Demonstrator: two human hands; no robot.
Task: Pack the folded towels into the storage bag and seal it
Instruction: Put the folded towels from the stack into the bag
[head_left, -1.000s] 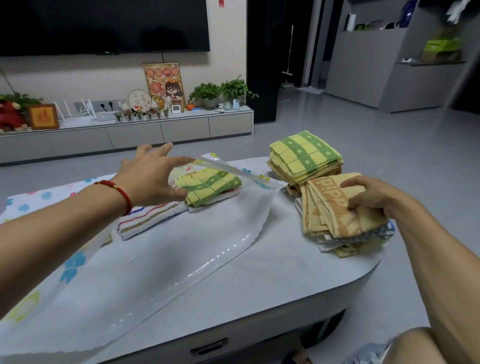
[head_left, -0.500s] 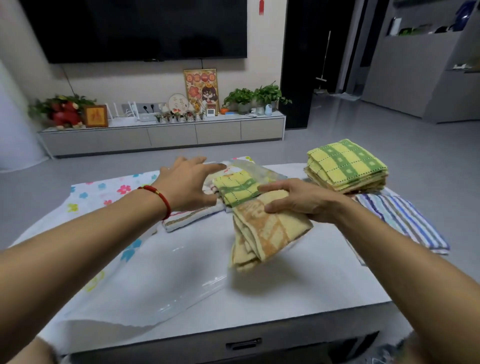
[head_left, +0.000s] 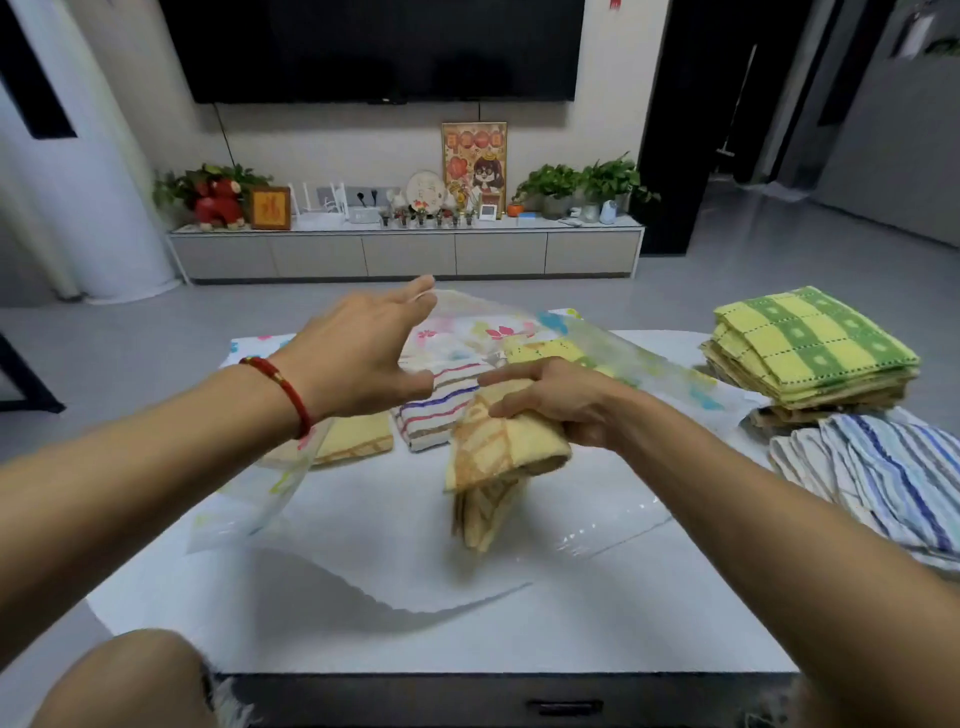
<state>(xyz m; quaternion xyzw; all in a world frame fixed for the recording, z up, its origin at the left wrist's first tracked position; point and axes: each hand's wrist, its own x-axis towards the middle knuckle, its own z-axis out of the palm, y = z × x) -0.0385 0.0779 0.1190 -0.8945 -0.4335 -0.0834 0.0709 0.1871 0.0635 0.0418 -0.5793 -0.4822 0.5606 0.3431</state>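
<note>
- left hand (head_left: 358, 358) now lifts the storage bag's (head_left: 613, 353) top flap higher than half a sec ago, fingers spread
- right hand (head_left: 566, 402) has pushed the folded orange towel (head_left: 498, 452) further in under the flap, fingers curled round it
- green checked stack (head_left: 810, 343) and blue striped towel (head_left: 878, 467) sit unchanged on the surface (head_left: 571, 623), right side

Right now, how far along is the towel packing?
Partway. Done: a striped towel and others lie inside the storage bag. In hand: the left hand lifts the bag's top layer while the right hand holds an orange towel at the opening. Left: the green checked stack, the blue striped towels, then sealing.
</note>
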